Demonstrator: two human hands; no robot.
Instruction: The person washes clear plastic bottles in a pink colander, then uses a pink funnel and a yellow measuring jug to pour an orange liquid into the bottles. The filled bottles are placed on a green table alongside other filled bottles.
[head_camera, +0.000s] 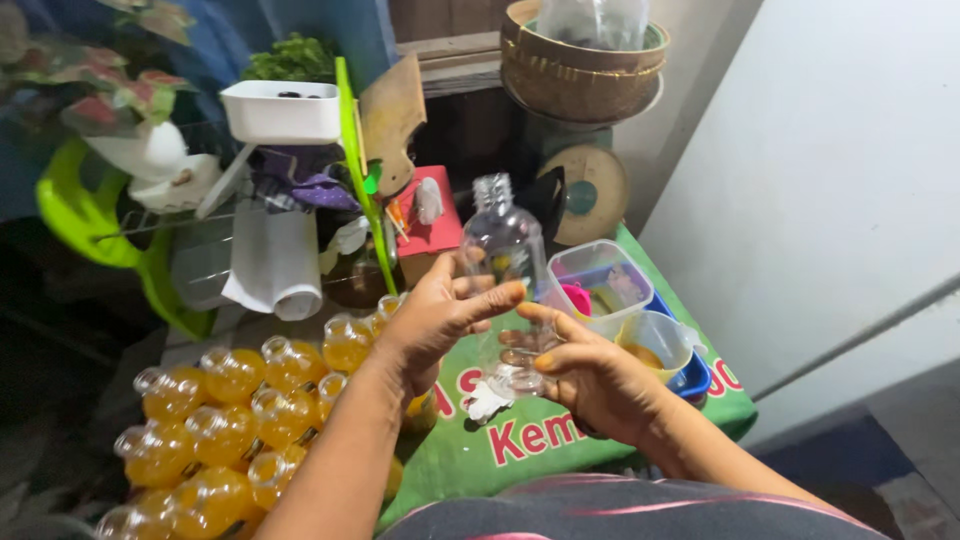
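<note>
2 hands of mine hold 1 empty clear plastic bottle (503, 262) above the tabletop (520, 450), which is covered by a green printed cloth. The bottle stands nearly upright, its long axis vertical with a slight lean, the open threaded neck pointing up and away from me and its base toward my lap. My left hand (440, 315) wraps the bottle's left side, the fingers (490, 297) curled closed across its middle. My right hand (590, 375) cups the lower part, fingers bent around the base, which shows through the clear wall.

To my left lie many clear bottles filled with yellow liquid (225, 420), packed close together on their sides. Just behind the bottle sit a clear lidded tub (600, 275) and a plastic cup (655, 340) in a blue tray (695, 380). Farther back stand a red box (435, 230), a green rack (95, 215) and stacked woven baskets (580, 70).
</note>
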